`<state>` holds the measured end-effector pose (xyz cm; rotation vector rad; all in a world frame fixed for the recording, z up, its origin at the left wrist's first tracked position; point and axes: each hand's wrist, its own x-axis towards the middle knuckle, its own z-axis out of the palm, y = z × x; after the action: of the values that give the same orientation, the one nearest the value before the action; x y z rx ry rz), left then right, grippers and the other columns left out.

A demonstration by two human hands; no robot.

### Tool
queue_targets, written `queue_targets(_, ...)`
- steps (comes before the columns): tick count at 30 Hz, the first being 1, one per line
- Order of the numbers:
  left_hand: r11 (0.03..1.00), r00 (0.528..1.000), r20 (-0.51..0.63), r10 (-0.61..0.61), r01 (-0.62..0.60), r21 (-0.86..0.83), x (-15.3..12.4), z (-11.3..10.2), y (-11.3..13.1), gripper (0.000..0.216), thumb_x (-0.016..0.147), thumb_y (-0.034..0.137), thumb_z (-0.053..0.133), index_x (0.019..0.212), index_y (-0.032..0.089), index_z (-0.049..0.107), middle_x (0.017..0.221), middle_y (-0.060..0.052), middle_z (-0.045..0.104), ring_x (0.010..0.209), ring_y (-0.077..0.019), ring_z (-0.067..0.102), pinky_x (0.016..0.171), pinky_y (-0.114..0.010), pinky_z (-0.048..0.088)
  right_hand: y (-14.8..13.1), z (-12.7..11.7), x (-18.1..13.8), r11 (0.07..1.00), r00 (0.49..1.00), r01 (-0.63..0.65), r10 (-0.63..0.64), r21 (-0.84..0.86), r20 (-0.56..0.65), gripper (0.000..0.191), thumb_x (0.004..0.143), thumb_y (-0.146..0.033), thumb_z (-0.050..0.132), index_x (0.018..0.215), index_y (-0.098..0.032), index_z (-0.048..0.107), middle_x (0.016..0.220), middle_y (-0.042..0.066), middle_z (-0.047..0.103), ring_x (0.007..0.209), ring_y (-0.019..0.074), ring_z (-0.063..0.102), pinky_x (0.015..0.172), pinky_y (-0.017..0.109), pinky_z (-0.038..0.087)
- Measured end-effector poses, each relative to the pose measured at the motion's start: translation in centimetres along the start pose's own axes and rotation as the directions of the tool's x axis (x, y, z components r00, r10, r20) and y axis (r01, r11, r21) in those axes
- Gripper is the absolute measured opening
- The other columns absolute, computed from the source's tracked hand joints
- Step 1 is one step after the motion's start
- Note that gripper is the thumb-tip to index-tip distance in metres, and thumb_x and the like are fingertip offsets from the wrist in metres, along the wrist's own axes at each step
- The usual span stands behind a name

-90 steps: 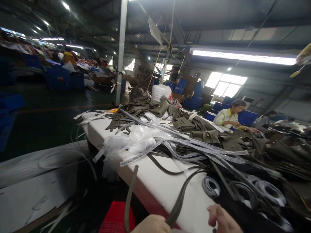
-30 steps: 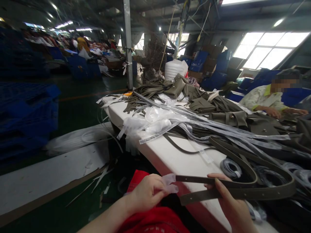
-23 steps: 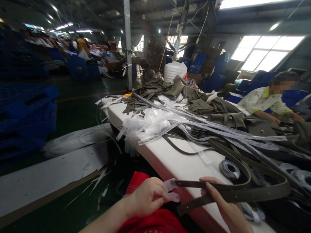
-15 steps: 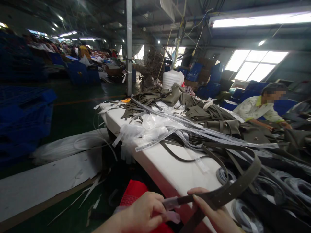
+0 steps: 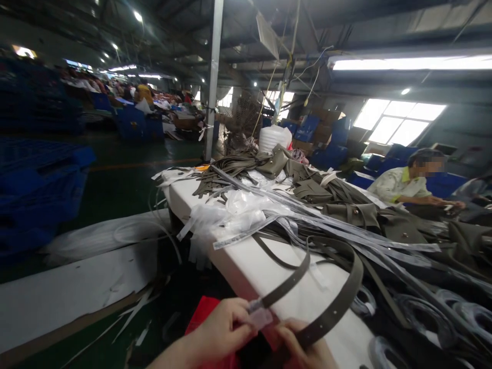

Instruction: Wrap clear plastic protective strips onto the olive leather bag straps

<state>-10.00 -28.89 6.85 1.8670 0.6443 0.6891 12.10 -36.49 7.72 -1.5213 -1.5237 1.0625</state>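
Observation:
A dark olive strap (image 5: 351,282) with small holes arches in a loop above the near edge of the white table. Clear plastic film (image 5: 260,318) wraps one end of it. My left hand (image 5: 221,330) is closed, pinching that film-covered end between thumb and fingers. Close beside it, my right hand (image 5: 305,346) grips the strap lower down, its fingers wrapped round the band. Part of the strap below my right hand is dark and hard to make out. Red cloth (image 5: 203,312) shows behind my left hand.
On the white table (image 5: 246,261) lie loose plastic strips (image 5: 242,207), piled olive straps and bags (image 5: 311,189), and coiled rolls (image 5: 426,318). A co-worker (image 5: 400,179) sits at the right. Blue pallets (image 5: 42,189) and a white board (image 5: 77,292) are at left.
My right hand has moved left and down, nearer my left hand, and the strap loop has swung left with it. The co-worker's hands have risen, holding something small and pale.

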Motion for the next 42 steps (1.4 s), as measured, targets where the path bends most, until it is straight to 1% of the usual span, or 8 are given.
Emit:
queue_targets(2,0.999,1.000,-0.009,-0.020,0.020,-0.036,0.0,-1.1,0.5,0.046,0.090,0.045,0.059,0.057,0.013,0.063,0.070,-0.003,0.057,0.065,-0.0139,0.052,0.060,-0.025,0.036,-1.5,-2.3,-0.9,0.998,0.977,0.058,-0.054,0.013,-0.207,0.049,0.090,-0.061,0.056,0.070,-0.021,0.075,0.067,0.005,0.072,0.066,0.0219,0.066,0.064,0.029,0.053)
queue_targets(6,0.993,0.997,-0.021,-0.070,0.067,-0.101,-0.2,-1.4,0.0,0.042,0.090,0.041,0.059,0.058,0.013,0.059,0.073,-0.003,0.056,0.064,-0.0129,0.050,0.058,-0.025,0.033,-3.2,-6.2,-2.6,0.980,0.806,0.192,-0.133,0.043,-0.577,0.038,0.091,-0.052,0.061,0.075,-0.021,0.077,0.078,0.008,0.077,0.076,0.0250,0.073,0.077,0.032,0.058)
queue_targets(11,0.990,0.998,0.070,0.001,0.009,-0.141,-0.3,-0.5,-0.2,0.041,0.090,0.032,0.059,0.053,0.014,0.051,0.070,-0.002,0.053,0.065,-0.0132,0.050,0.062,-0.025,0.034,-2.7,-7.1,-2.3,0.930,0.686,0.358,-0.324,-0.085,-0.652,0.037,0.092,-0.048,0.060,0.079,-0.018,0.078,0.079,0.010,0.079,0.076,0.0278,0.075,0.079,0.039,0.060)
queue_targets(20,0.985,0.989,0.141,0.039,-0.014,-0.170,-0.5,-0.4,0.9,0.035,0.090,0.037,0.062,0.064,0.013,0.064,0.075,-0.004,0.059,0.068,-0.0135,0.052,0.061,-0.024,0.035,-3.7,-4.4,-0.9,0.849,0.776,0.482,-0.529,-0.218,-0.345,0.021,0.097,-0.028,0.056,0.092,-0.025,0.076,0.081,0.002,0.079,0.075,0.0180,0.075,0.076,0.024,0.060)
queue_targets(27,0.987,0.977,0.188,0.106,-0.080,-0.143,-0.1,0.3,2.0,0.045,0.095,0.045,0.054,0.062,0.014,0.059,0.073,-0.002,0.054,0.068,-0.0139,0.049,0.063,-0.025,0.037,-3.0,-0.4,0.0,0.922,0.911,0.387,-0.387,-0.023,-0.144,0.035,0.101,-0.035,0.045,0.087,-0.023,0.074,0.082,0.006,0.076,0.079,0.0215,0.072,0.073,0.029,0.058)
queue_targets(32,0.983,0.994,0.095,0.049,-0.031,-0.182,0.3,1.9,2.2,0.040,0.104,0.044,0.038,0.105,0.017,0.068,0.100,-0.007,0.063,0.081,-0.0164,0.057,0.077,-0.027,0.048,-2.1,2.5,1.3,0.946,0.934,0.319,-0.303,0.058,-0.188,0.033,0.098,-0.043,0.051,0.089,-0.022,0.075,0.087,0.007,0.074,0.083,0.0215,0.069,0.079,0.031,0.055)
queue_targets(37,0.997,0.996,0.035,0.079,-0.079,0.004,0.3,0.9,1.6,0.044,0.106,0.042,0.032,0.098,0.017,0.068,0.110,-0.009,0.066,0.099,-0.0202,0.060,0.095,-0.031,0.047,-2.4,0.7,1.7,0.972,0.856,0.150,-0.036,0.181,-0.516,0.040,0.088,-0.057,0.062,0.085,-0.019,0.073,0.067,0.003,0.067,0.059,0.0179,0.060,0.055,0.026,0.050)
queue_targets(42,0.995,0.991,0.083,0.101,-0.102,0.007,0.8,1.0,2.1,0.044,0.106,0.043,0.030,0.115,0.019,0.066,0.117,-0.010,0.067,0.109,-0.0223,0.061,0.105,-0.034,0.044,-1.2,2.2,2.6,0.957,0.966,0.048,0.029,0.285,-0.259,0.049,0.087,-0.062,0.060,0.068,-0.017,0.068,0.063,0.005,0.066,0.058,0.0187,0.058,0.055,0.027,0.047)
